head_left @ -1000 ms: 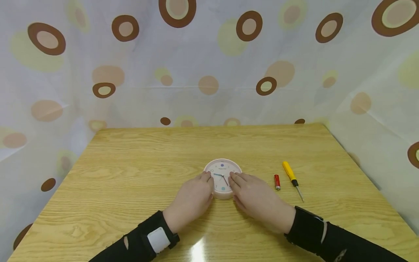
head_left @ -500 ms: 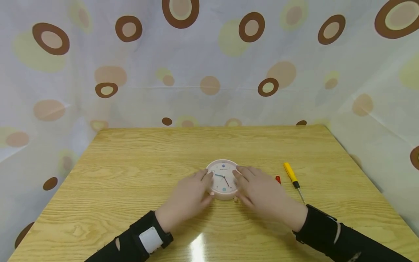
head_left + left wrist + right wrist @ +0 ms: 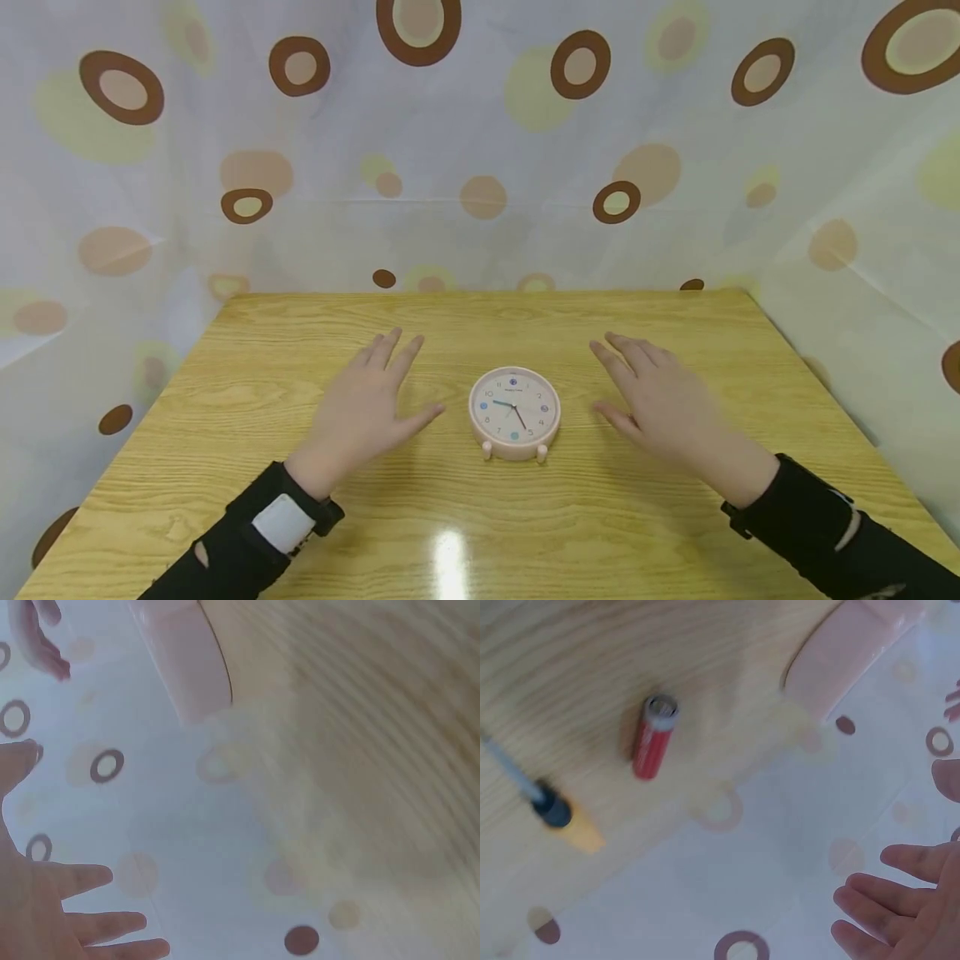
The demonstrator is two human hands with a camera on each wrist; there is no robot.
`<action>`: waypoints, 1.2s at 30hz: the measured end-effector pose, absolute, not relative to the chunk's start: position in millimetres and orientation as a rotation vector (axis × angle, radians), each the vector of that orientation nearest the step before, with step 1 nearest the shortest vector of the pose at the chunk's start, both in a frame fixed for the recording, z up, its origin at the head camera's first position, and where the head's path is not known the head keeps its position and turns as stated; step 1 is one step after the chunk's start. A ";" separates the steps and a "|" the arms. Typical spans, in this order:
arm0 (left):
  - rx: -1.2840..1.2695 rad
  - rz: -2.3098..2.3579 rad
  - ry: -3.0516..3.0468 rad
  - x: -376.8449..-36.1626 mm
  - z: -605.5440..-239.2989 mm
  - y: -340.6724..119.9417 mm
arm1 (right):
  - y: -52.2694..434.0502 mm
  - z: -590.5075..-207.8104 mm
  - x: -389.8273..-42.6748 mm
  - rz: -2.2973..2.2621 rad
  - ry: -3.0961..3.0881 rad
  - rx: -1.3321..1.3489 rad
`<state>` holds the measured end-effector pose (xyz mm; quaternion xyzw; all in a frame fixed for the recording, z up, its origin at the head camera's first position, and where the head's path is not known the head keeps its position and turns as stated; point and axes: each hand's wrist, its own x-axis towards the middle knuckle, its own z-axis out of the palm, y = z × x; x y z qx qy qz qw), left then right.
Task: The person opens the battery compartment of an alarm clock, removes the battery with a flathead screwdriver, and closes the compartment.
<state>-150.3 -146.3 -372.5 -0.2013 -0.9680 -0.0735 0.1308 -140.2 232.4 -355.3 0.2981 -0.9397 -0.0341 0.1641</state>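
Observation:
A round pale pink clock (image 3: 514,410) lies face up on the wooden table, its two small feet toward the person. My left hand (image 3: 363,408) hovers to its left, fingers straight and spread, holding nothing. On the other side, my right hand (image 3: 667,408) is also spread and clear of the clock. The clock's pink side (image 3: 191,667) shows at the top of the left wrist view. A red battery (image 3: 654,739) and a screwdriver (image 3: 553,810) with a yellow handle appear in the right wrist view; the right hand and forearm hide both in the head view.
The wooden table (image 3: 480,517) reaches back to a white curtain (image 3: 420,233) with brown and beige circles, which also hangs along both sides.
Both hands have let go of the clock and moved apart, left hand leftward, right hand rightward. The clock's face is uncovered; the battery and screwdriver have become hidden behind the right hand and arm.

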 end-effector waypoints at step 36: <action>-0.310 -0.291 -2.964 -177.7 -399.4 -229.8 | 383.3 -391.6 -165.0 0.032 -2.940 0.345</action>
